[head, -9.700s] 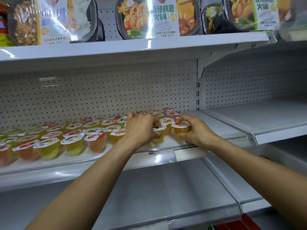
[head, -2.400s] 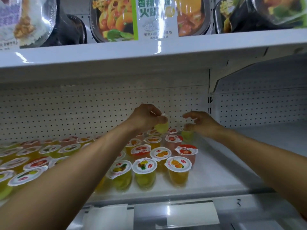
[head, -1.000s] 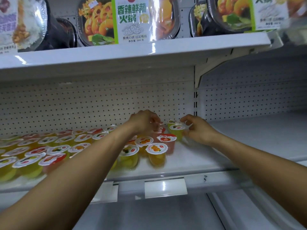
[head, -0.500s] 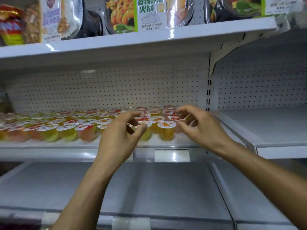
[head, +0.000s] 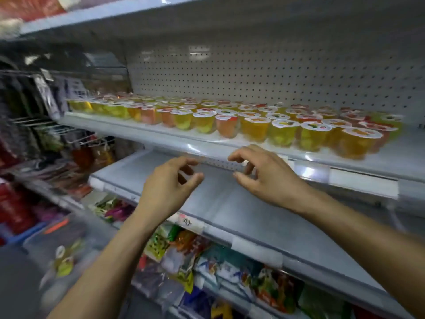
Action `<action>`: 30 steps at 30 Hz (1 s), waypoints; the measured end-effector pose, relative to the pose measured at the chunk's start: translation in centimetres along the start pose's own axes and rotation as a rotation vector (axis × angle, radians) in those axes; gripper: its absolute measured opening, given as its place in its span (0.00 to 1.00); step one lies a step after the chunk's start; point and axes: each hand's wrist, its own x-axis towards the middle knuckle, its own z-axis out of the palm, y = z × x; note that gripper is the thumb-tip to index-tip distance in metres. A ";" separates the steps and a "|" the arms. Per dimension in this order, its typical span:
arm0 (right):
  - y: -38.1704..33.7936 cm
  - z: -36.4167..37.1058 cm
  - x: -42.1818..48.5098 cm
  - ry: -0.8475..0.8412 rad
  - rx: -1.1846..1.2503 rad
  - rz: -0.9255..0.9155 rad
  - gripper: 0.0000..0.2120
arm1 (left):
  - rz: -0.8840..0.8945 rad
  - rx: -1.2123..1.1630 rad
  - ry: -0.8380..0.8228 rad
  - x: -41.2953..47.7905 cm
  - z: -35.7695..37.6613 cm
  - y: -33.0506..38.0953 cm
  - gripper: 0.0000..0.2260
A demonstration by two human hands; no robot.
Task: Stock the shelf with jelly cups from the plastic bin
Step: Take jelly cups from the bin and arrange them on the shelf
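Note:
Several jelly cups [head: 255, 127] in yellow, orange and pink stand in rows on the white shelf [head: 207, 146], filling it from left to right. Both my hands hang below and in front of that shelf, over the bare shelf beneath. My left hand [head: 170, 187] holds nothing, its fingers loosely curled and apart. My right hand [head: 264, 176] is also without a cup, fingers spread. A clear plastic bin [head: 57, 249] with a few jelly cups [head: 63, 261] inside sits blurred at the lower left.
A bare white shelf [head: 241, 215] lies under my hands, with a price tag [head: 187, 221] on its edge. Bagged snacks [head: 207, 261] fill the shelf below. Hanging goods on wire hooks [head: 34, 125] are at the left. Perforated back panel [head: 264, 72] behind the cups.
Both hands have pulled back from the jelly cups and dropped below the shelf edge. The view has swung left and down, bringing the bin and lower shelves into sight.

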 end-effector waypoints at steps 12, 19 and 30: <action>-11.7 23.5 14.0 -0.227 0.239 0.077 0.11 | -0.292 0.124 -0.088 -0.7 -12.5 -24.9 0.10; -17.7 39.6 20.9 -0.430 0.326 0.111 0.09 | -0.589 0.137 -0.141 -3.4 -18.0 -42.3 0.11; -18.5 60.5 28.6 -0.814 0.376 0.190 0.10 | -0.961 0.065 -0.330 -4.0 -15.7 -62.0 0.05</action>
